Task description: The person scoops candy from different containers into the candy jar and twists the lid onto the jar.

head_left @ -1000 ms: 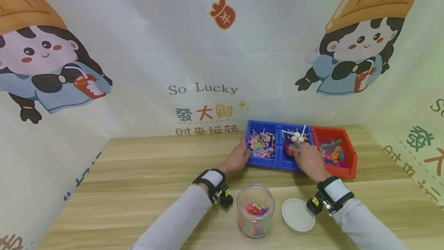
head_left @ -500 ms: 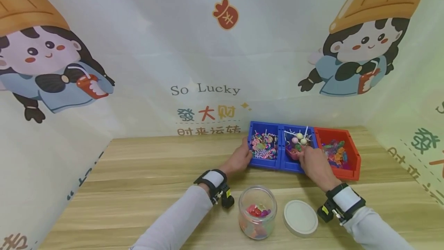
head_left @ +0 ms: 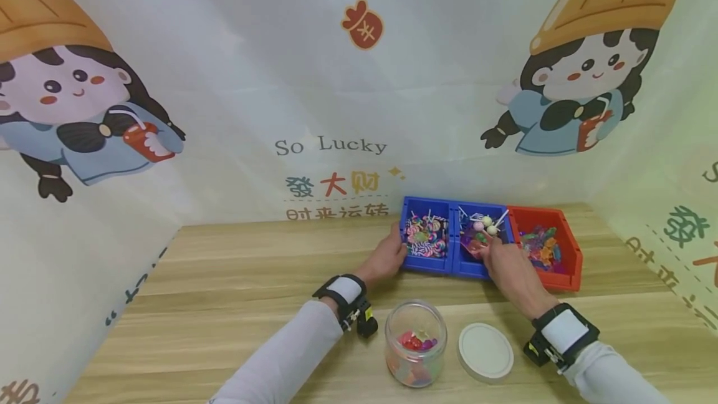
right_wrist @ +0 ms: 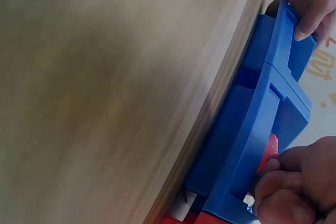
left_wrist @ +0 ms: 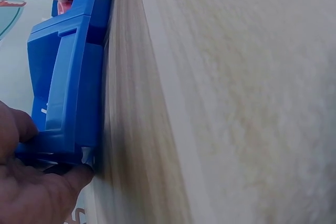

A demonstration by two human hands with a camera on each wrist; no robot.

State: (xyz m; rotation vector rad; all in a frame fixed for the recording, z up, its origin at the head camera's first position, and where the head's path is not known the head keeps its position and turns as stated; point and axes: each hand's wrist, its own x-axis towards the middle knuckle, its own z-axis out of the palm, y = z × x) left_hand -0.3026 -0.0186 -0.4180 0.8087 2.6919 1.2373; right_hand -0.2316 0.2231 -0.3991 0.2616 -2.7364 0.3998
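White fabric comes first at the left: a sleeve (head_left: 283, 357) reaching over the wooden table (head_left: 224, 279). At its end, past a strapped wrist camera (head_left: 367, 324), the left hand (head_left: 387, 257) grips the near left corner of the left blue bin (head_left: 423, 263), its fingers curled round the edge. Nearer the person stands a clear jar (head_left: 416, 374), upright and uncovered, with red, purple and other coloured pieces (head_left: 417, 341) in its lower part. Beyond it, the left blue bin holds swirl-patterned lollipops (head_left: 427, 243). Joined to its right is the middle blue bin (head_left: 470, 269), where pale balls on white sticks (head_left: 485, 224) lie uppermost. A round white lid (head_left: 485, 351) lies flat on the table, just beside the jar. The right hand (head_left: 512, 272) reaches over the front of the middle blue bin, fingers curled and pinching a pink-red item (right_wrist: 269, 152); its full shape is hidden. Last, the red bin (head_left: 561, 280) holds translucent multicoloured pieces (head_left: 541, 247).
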